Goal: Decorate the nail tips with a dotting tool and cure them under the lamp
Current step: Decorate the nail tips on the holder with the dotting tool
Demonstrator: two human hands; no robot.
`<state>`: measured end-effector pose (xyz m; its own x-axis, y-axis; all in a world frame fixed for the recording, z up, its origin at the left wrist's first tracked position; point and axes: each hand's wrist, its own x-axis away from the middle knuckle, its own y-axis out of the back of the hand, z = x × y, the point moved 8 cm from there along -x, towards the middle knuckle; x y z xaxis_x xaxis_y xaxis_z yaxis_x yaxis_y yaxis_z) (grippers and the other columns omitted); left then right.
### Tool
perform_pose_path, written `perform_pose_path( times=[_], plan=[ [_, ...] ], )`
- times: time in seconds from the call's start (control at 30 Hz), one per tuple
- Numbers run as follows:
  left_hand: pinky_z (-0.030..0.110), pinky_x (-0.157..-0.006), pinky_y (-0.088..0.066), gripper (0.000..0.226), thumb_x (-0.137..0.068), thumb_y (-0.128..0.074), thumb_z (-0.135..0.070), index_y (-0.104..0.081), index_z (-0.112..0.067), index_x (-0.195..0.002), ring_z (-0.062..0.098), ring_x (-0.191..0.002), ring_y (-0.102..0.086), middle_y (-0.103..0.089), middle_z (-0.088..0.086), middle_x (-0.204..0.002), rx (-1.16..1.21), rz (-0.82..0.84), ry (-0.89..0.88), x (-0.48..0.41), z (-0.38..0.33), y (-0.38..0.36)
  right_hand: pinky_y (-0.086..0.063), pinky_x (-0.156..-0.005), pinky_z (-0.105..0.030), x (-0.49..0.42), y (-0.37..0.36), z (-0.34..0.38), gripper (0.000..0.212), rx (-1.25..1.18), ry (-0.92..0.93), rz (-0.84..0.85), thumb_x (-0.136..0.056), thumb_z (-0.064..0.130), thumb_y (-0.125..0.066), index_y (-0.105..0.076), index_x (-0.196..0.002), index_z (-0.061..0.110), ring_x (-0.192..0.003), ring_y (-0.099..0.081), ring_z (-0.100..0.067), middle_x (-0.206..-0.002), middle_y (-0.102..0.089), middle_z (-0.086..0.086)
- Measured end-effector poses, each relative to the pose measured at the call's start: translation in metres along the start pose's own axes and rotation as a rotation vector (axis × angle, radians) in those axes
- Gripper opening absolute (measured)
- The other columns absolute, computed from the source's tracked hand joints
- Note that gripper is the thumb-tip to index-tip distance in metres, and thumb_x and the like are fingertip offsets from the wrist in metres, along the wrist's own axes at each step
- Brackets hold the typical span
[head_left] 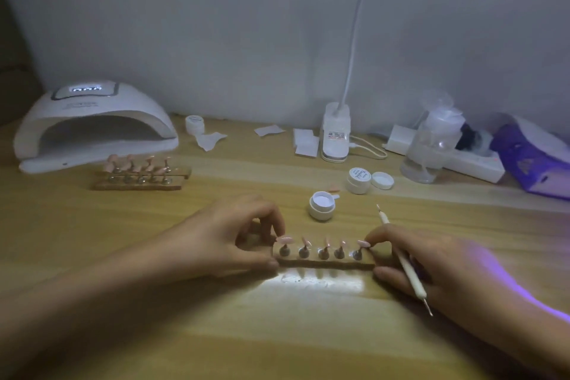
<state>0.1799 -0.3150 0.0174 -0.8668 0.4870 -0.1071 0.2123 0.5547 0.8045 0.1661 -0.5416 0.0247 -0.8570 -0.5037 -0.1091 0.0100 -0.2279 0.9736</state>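
A clear nail-tip stand (324, 260) with several pink tips on metal pegs lies on the wooden table (277, 333) near the front. My left hand (222, 237) grips its left end between thumb and fingers. My right hand (431, 262) holds the stand's right end with thumb and fingertip, and a white dotting tool (404, 262) runs across its fingers. An open white gel pot (321, 205) stands just behind the stand. The white curing lamp (92, 126) sits at the far left with its display lit.
A second stand with pink tips (140, 174) lies in front of the lamp. Another pot (358, 180) and its lid (382, 180) stand right of centre. A lamp base (335, 136), wipes (307, 142), a clear bottle (431, 145) and a purple pack (533, 160) line the back.
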Motion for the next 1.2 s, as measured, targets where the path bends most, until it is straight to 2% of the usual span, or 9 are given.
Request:
perform_pose_path(
  times=[0.2, 0.33, 0.43, 0.57, 0.63, 0.7, 0.83, 1.0, 1.2],
  plan=[
    [0.016, -0.07, -0.045, 0.016, -0.08, -0.079, -0.015, -0.071, -0.023, -0.092, 0.012, -0.08, -0.056, -0.065, -0.009, -0.093, 0.203, 0.004, 0.022, -0.001, 0.0, -0.01, -0.047, -0.069, -0.018, -0.002, -0.001, -0.003, 0.037, -0.124, 0.043, 0.007, -0.077, 0.063, -0.054, -0.041, -0.11, 0.054, -0.084, -0.056, 0.003, -0.086, -0.054, 0.037],
    [0.03, -0.07, -0.049, 0.015, -0.08, -0.074, -0.039, -0.072, -0.026, -0.087, 0.018, -0.078, -0.059, -0.068, -0.002, -0.086, 0.294, 0.014, 0.018, -0.001, 0.001, -0.01, -0.044, -0.066, -0.016, -0.005, -0.005, -0.01, 0.033, -0.181, 0.078, 0.055, -0.079, 0.058, -0.063, -0.047, -0.109, 0.056, -0.075, -0.054, 0.0, -0.075, -0.057, 0.022],
    [0.023, -0.067, -0.048, 0.017, -0.082, -0.069, -0.043, -0.071, -0.027, -0.083, 0.016, -0.077, -0.059, -0.066, -0.005, -0.087, 0.231, -0.019, -0.075, -0.001, -0.006, -0.007, -0.037, -0.058, -0.012, -0.016, -0.001, -0.015, 0.023, -0.286, 0.15, 0.096, -0.087, 0.049, -0.063, -0.058, -0.109, 0.049, -0.063, -0.05, -0.001, -0.069, -0.055, 0.015],
    [0.032, -0.069, -0.049, 0.013, -0.087, -0.07, -0.035, -0.068, -0.024, -0.08, 0.021, -0.08, -0.061, -0.066, -0.001, -0.087, 0.236, -0.031, -0.123, -0.003, -0.007, -0.007, -0.031, -0.051, -0.013, -0.036, 0.024, -0.027, 0.033, -0.777, 0.105, -0.143, -0.1, 0.042, -0.043, -0.068, -0.119, 0.032, -0.054, -0.039, -0.005, -0.064, -0.053, 0.0],
    [0.026, -0.067, -0.046, 0.014, -0.088, -0.07, -0.033, -0.067, -0.022, -0.079, 0.019, -0.078, -0.06, -0.065, -0.001, -0.086, 0.196, -0.044, -0.164, -0.003, -0.01, -0.006, -0.031, -0.045, -0.016, -0.044, 0.023, -0.031, 0.039, -0.981, 0.008, -0.28, -0.102, 0.045, -0.04, -0.072, -0.115, 0.028, -0.055, -0.04, -0.012, -0.063, -0.053, -0.001],
    [0.02, -0.065, -0.042, 0.016, -0.091, -0.069, -0.03, -0.065, -0.019, -0.079, 0.016, -0.075, -0.059, -0.063, -0.003, -0.084, 0.08, -0.087, -0.244, 0.0, -0.019, -0.004, -0.034, -0.043, -0.016, -0.054, 0.01, -0.028, 0.037, -1.138, -0.09, -0.304, -0.097, 0.042, -0.046, -0.075, -0.107, 0.021, -0.06, -0.048, -0.009, -0.068, -0.056, 0.001],
    [0.034, -0.077, -0.044, 0.019, -0.09, -0.064, -0.04, -0.065, -0.023, -0.079, 0.008, -0.079, -0.065, -0.068, -0.01, -0.085, -0.096, -0.239, -0.285, 0.01, -0.031, 0.004, -0.04, -0.044, -0.018, -0.071, -0.007, -0.017, 0.021, -1.241, -0.151, -0.303, -0.096, 0.025, -0.057, -0.071, -0.094, 0.009, -0.058, -0.054, -0.008, -0.067, -0.058, 0.0],
    [0.036, -0.067, -0.053, 0.021, -0.086, -0.072, -0.044, -0.069, -0.023, -0.086, 0.017, -0.069, -0.067, -0.075, -0.003, -0.091, 0.409, -0.382, -0.015, -0.01, -0.007, 0.02, -0.044, -0.042, -0.024, -0.08, -0.008, -0.014, 0.021, -1.248, -0.127, -0.381, -0.101, 0.014, -0.05, -0.052, -0.08, 0.01, -0.047, -0.048, -0.014, -0.056, -0.056, -0.005],
    [0.014, -0.058, -0.045, 0.008, -0.085, -0.073, -0.031, -0.071, -0.023, -0.086, 0.004, -0.062, -0.058, -0.072, -0.009, -0.088, 0.452, -0.334, -0.012, -0.039, -0.005, 0.003, -0.039, -0.04, -0.024, -0.083, -0.015, -0.011, 0.028, -1.198, -0.092, -0.329, -0.098, 0.016, -0.058, -0.045, -0.074, 0.014, -0.043, -0.045, -0.019, -0.062, -0.059, -0.018]
  ],
)
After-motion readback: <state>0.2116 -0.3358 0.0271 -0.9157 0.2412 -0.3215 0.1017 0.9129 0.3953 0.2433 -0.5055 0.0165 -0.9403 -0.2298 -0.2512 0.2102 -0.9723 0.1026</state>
